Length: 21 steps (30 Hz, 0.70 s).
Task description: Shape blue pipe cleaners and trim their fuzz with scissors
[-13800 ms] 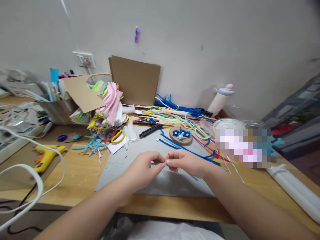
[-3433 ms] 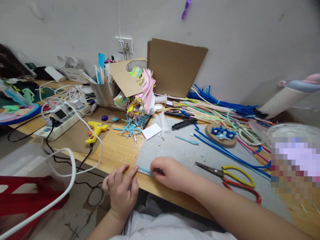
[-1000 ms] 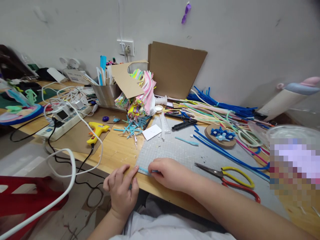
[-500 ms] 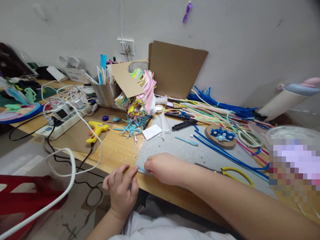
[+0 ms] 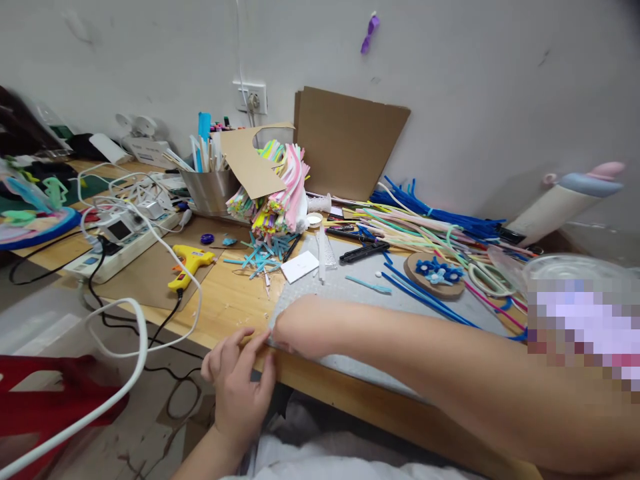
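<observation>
We note left hand [image 5: 239, 390] open, fingertips on table [image 5: 225, 310] edge; right hand [image 5: 300, 327] at its 1 o'clock, curled on mat [image 5: 345, 293], grip hidden.

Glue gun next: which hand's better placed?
Left, probably. The left hand rests at the table edge with nothing in it, on the yellow glue gun's side. The right hand is curled down on the grey mat's near corner, farther off.

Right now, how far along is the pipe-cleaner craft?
Done: blue flowers sit on the wooden disc. In hand: the right hand presses the near corner of the grey mat; the left hand rests on the table edge. Left: loose blue pipe cleaners and a light-blue piece lie unused on the mat.
</observation>
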Tool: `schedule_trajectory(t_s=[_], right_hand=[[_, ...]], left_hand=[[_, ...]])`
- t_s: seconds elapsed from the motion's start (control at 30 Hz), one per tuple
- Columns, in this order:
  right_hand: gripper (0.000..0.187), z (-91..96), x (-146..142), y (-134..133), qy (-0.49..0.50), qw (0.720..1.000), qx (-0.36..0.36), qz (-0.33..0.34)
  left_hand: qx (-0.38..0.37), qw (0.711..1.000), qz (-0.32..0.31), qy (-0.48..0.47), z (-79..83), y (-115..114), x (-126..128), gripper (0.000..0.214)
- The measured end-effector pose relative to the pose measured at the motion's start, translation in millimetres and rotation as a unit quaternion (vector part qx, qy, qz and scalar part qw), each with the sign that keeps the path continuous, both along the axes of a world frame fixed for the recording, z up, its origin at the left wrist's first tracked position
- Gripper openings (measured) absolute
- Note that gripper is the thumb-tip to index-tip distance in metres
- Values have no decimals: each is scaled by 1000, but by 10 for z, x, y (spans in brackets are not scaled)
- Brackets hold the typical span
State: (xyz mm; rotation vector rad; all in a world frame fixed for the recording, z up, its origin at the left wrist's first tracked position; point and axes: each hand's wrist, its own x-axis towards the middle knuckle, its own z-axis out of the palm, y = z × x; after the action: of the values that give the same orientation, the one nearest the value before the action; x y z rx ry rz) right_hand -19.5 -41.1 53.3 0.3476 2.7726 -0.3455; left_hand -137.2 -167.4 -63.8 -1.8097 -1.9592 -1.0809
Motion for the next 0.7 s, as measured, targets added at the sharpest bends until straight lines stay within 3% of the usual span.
schedule_trajectory(t_s=[0.07,0.1,0.13,0.2,0.23,0.3,0.4,0.5,0.57,0.63,0.7], right_hand=[[10,60,252,33,57,995,-57,-51],[7,77,404,40,130,969,-174,-121],[5,81,564,40,173,915,-307,-197],[10,54,893,24,228,749,-531,-323],[13,29,1052,12,251,667,-600,-364],[14,-30,1349,-4,288,541,-675,-411],[11,-104,1722,11,338,430,-715,-436],[8,-158,2006,66,373,358,-730,-447],[9,-192,2146,100,397,338,-722,-456],[14,-232,2245,118,428,355,-691,-461],[18,-277,2305,121,457,405,-638,-469]], left_hand=[[10,998,-46,-32,198,46,95,36],[8,993,-100,-56,307,86,160,36],[-4,983,-160,-86,415,139,239,34],[-31,953,-250,-166,614,288,430,29],[-46,935,-284,-209,697,381,540,25],[-110,892,-344,-272,830,593,776,14],[-186,851,-376,-315,957,932,1131,9],[-221,827,-403,-324,1018,1241,1438,7],[-240,805,-404,-362,1018,1404,1598,2],[-276,770,-400,-414,981,1521,1715,7],[-315,733,-405,-446,917,1586,1788,12]])
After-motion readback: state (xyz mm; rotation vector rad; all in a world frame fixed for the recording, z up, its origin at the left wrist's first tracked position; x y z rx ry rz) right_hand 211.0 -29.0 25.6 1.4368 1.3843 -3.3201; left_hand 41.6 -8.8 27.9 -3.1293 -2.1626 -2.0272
